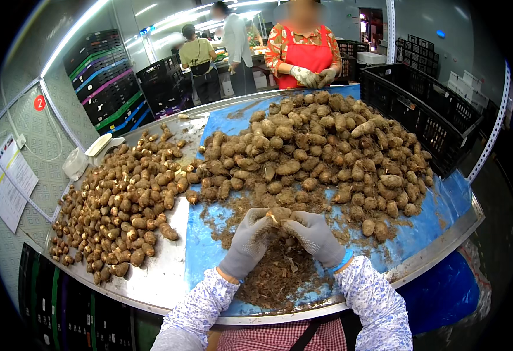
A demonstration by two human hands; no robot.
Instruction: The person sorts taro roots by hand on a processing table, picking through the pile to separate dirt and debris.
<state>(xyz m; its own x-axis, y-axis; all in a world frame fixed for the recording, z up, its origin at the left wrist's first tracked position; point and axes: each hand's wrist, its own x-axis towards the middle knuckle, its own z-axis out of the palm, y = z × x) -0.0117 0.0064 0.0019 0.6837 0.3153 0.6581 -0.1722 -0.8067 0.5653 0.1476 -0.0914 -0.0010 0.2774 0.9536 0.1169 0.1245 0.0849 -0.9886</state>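
In grey dotted work gloves, my left hand (248,240) and my right hand (316,237) meet at the near middle of the table. Between their fingertips they hold one taro corm (279,214), with a pale spot on its left side. Brown root fibres and peelings (282,276) lie heaped below my hands on blue plastic sheeting (447,206). Beyond them rises a large pile of hairy taro corms (326,140). To the left, a pile of cleaner corms with pale cut ends (125,202) rests on the bare metal tabletop (164,263).
A co-worker in a red apron (309,57) stands across the table. Black plastic crates (418,109) stand at the right edge. A knife (190,116) lies at the far edge, and a clear plastic container (75,163) sits at the left. Stacked crates (107,83) stand behind.
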